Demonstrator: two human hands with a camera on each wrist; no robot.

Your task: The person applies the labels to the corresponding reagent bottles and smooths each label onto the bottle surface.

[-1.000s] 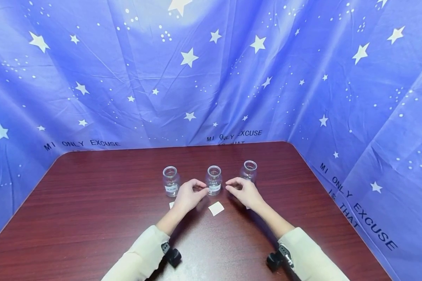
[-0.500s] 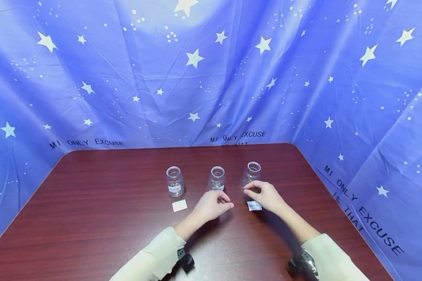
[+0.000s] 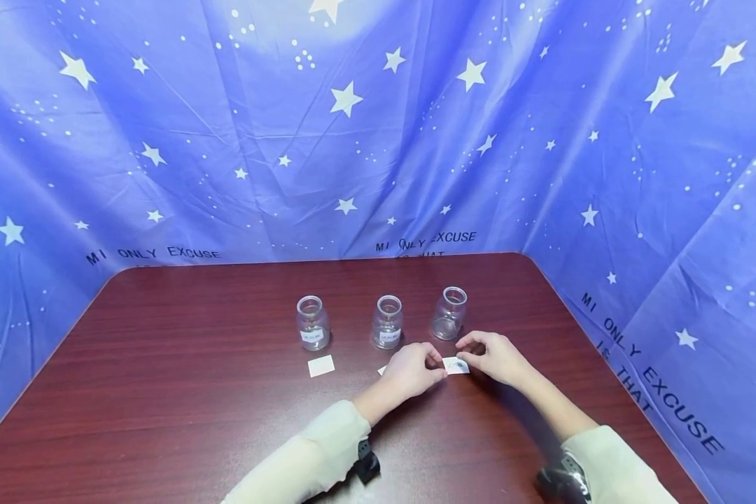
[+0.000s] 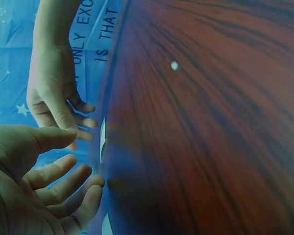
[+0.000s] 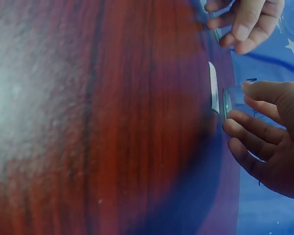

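A small white label with dark writing lies on the table in front of the right glass jar. Either side of it are my two hands, fingers loosely bent and apart. My left hand has its fingertips right at the label's left edge; my right hand is at its right edge. In the left wrist view the left hand holds nothing, and the label shows edge-on. The right wrist view shows an empty right hand, with the label off its fingertips. The right jar bears no visible label.
Two more glass jars, the middle one and the left one, carry white labels with writing. Before the left jar lies a blank white piece; another is mostly hidden by my left hand. A starry blue curtain surrounds the reddish-brown table.
My left hand has moved right, from the middle jar across to the right label. My right hand has shifted right and slightly down, uncovering the right jar and the written label.
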